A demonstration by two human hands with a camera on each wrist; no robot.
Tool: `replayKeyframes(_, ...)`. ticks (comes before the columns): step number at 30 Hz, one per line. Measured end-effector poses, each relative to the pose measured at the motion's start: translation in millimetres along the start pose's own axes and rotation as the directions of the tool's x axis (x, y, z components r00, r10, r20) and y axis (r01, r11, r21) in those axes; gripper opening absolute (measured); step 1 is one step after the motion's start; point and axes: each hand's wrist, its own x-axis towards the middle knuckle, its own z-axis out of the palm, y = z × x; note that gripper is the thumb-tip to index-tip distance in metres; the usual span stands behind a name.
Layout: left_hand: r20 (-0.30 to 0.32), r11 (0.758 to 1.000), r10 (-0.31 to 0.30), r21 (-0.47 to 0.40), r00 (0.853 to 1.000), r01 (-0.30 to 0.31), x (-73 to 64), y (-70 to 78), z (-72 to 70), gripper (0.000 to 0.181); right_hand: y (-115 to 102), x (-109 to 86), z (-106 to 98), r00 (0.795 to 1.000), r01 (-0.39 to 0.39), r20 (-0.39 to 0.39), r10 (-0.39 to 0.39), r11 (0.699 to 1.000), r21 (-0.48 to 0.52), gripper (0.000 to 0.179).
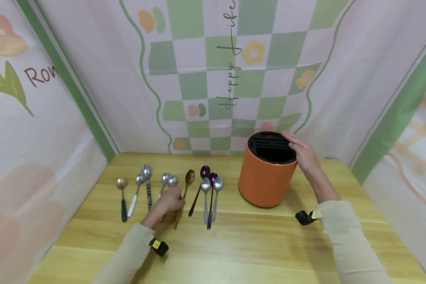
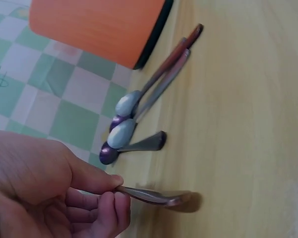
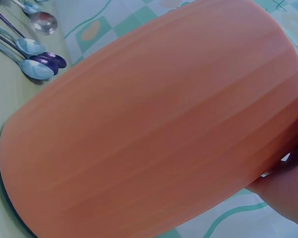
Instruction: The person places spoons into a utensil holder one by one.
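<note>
In the head view my left hand point(image 1: 170, 199) pinches the handle of a copper-brown spoon point(image 1: 189, 177) between thumb and fingers. The left wrist view shows the handle of that spoon point(image 2: 151, 197) low over the tabletop, with its bowl out of sight. Farther right an orange cylindrical utensil holder point(image 1: 266, 182) with a black slotted top stands upright. My right hand point(image 1: 305, 157) rests on its right rim, fingers laid straight along the edge. The right wrist view is mostly filled by the holder's side point(image 3: 154, 124); only part of the hand point(image 3: 285, 198) appears.
Left of my left hand lie a gold spoon with dark handle point(image 1: 123, 203), a white-handled spoon point(image 1: 133, 203), a patterned-handle spoon point(image 1: 148, 193) and two silver spoons, partly covered. Purple spoons point(image 1: 204, 171) and silver spoons point(image 1: 217, 184) overlap near the holder. A curtain point(image 1: 220, 79) hangs behind the table.
</note>
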Motion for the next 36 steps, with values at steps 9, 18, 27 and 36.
replayKeyframes(9, -0.063, 0.993, 0.092, -0.062, 0.994, -0.096, -11.2, 17.3, -12.6, 0.018, 0, 2.1, -3, 1.000, -0.010, -0.006, 0.010, 1.000, 0.002, 0.045)
replayKeyframes(18, -0.112, 0.971, 0.231, -0.044, 0.967, -0.237, -14.7, 35.7, -22.8, 0.013, 1, 1.8, -3, 1.000, -0.004, 0.000, 0.004, 1.000, -0.013, 0.045)
replayKeyframes(27, -0.212, 0.948, 0.282, -0.089, 0.936, -0.306, -28.1, 61.2, -25.3, 0.006, 0, 0.5, -2, 1.000, 0.024, -0.002, -0.024, 1.000, -0.010, 0.045)
replayKeyframes(36, -0.345, 0.921, 0.332, -0.085, 0.878, -0.381, -28.9, 86.1, -30.5, 0.006, 1, 0.7, 0, 1.000, 0.015, 0.004, -0.015, 1.000, -0.007, 0.045)
